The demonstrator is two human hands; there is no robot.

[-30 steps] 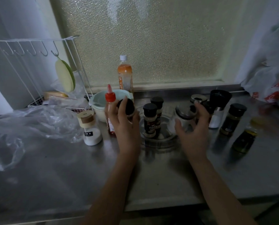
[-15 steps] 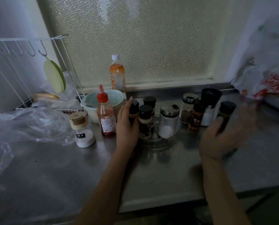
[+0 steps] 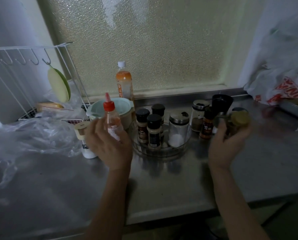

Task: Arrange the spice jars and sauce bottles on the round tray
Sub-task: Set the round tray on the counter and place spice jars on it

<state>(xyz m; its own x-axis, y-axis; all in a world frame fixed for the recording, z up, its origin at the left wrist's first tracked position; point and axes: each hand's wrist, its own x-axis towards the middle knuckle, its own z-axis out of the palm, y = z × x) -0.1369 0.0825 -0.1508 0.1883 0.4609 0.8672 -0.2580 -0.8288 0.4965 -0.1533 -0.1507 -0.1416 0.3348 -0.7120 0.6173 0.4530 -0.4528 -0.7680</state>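
Both hands grip cargo: left hand (image 3: 110, 146) wraps a sauce bottle (image 3: 112, 121), right hand (image 3: 226, 144) clasps a jar (image 3: 238, 122). Between them sits the tray (image 3: 162, 150), likely their destination.

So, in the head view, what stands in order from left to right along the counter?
White jar with beige lid → red-capped sauce bottle in left hand → round tray → red spice jar → yellow-lidded jar in right hand.

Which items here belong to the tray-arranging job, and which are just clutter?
Job: clear round tray; red-capped sauce bottle in left hand; yellow-lidded jar in right hand; black-capped spice jars.
Clutter: white wire rack; crumpled plastic bag; pale green bowl.
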